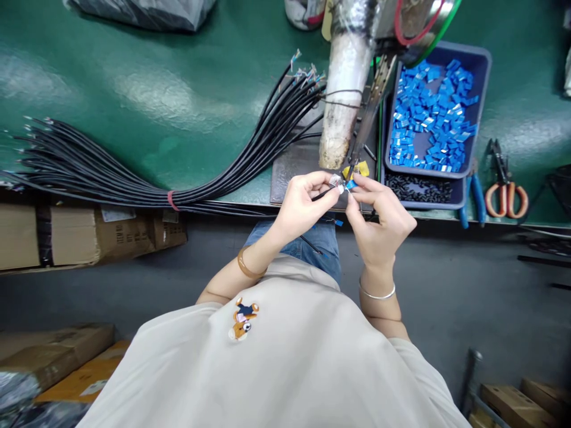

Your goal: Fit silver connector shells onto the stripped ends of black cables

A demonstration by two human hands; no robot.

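My left hand pinches the end of a black cable, where some silvery foil or wire shows at the fingertips. Close beside it, my right hand holds a small blue piece between thumb and fingers. Both sets of fingertips nearly meet at the bench edge, below a soldering-iron-like metal tip and a yellow piece. How the blue piece and the wires touch is too small to tell. A bundle of black cables, tied with a red band, lies to the left.
A grey-blue bin of blue pieces overlaps another bin of small black parts. Blue-handled pliers and an orange-handled tool lie right. A whitish wrapped cylinder hangs above the hands. Cardboard boxes stand below left.
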